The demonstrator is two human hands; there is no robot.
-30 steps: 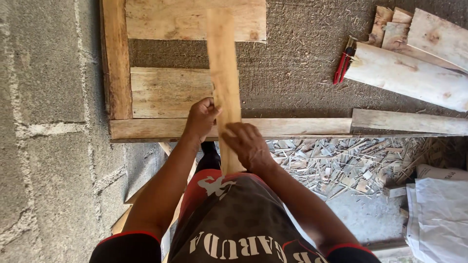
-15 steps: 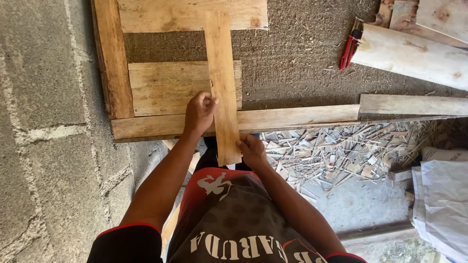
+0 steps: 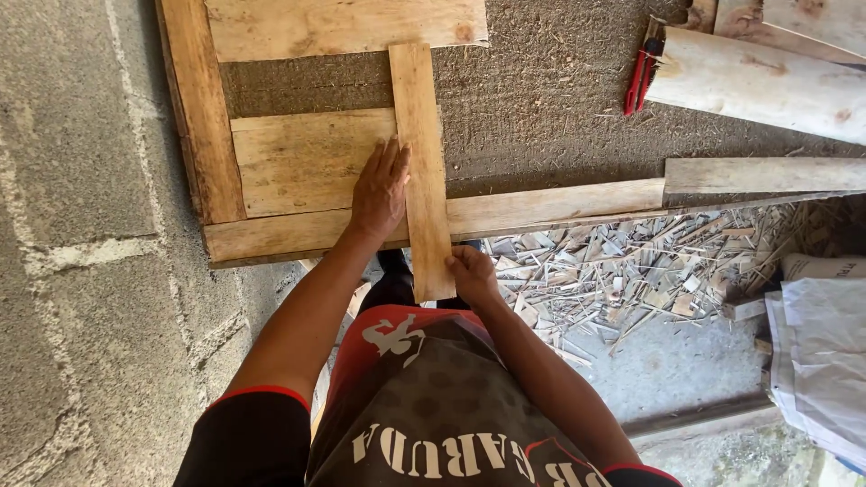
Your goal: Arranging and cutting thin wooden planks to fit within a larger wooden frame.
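Left hand: the left hand (image 3: 381, 191) lies flat, fingers spread and released, palm down where the narrow wooden slat (image 3: 421, 171) meets the short board (image 3: 307, 160) beside it.
Right hand: the right hand (image 3: 472, 273) is curled around the near end of the slat, fingers clenched on its lower right corner.
Slat: it runs away from the person, crossing over the long front rail (image 3: 541, 209) and reaching up to the wide top board (image 3: 343, 25); its near end overhangs the rail.
Frame: a side rail (image 3: 198, 117) stands at the left, joined to the front rail at the corner.
Bench top: rough and dusted with sawdust (image 3: 541, 99).
Far right: a red-handled tool (image 3: 639, 79), perhaps pliers, lies beside pale planks (image 3: 749, 86).
Below: wood offcuts (image 3: 631, 271) litter the floor, with white sacks (image 3: 821, 352) to the right.
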